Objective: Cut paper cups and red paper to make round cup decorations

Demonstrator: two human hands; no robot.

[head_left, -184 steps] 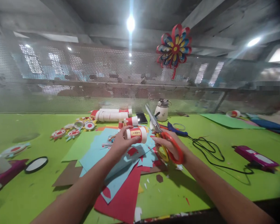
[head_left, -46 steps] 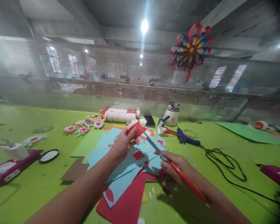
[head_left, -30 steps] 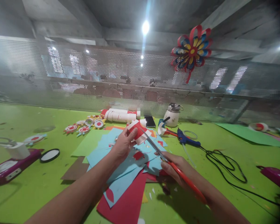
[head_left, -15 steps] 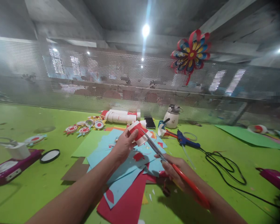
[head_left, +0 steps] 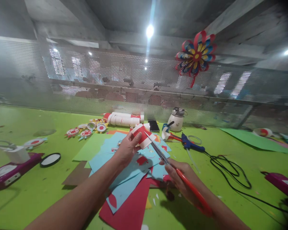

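Note:
My left hand (head_left: pixel 126 149) holds a small red and white paper cup (head_left: pixel 142 138) up over a pile of blue and red paper sheets (head_left: pixel 128 179). My right hand (head_left: pixel 182 179) grips red-handled scissors (head_left: pixel 180 177); their blades point up and left, with the tips touching the cup's rim. Both forearms reach in from the bottom edge over the green table (head_left: pixel 33 188).
Behind the pile lie white paper rolls (head_left: pixel 124 119), round paper decorations (head_left: pixel 86 131), a phone (head_left: pixel 154 125), a white pot (head_left: pixel 177 119) and a blue glue gun (head_left: pixel 191 144) with a black cord (head_left: pixel 230 169). Purple devices (head_left: pixel 9 171) sit at the left and right. A mesh wall (head_left: pixel 86 83) stands behind.
Over the last seconds the cup was turned in my left hand and the scissors came from upright to pointing at its rim. In the last second both hands barely shifted.

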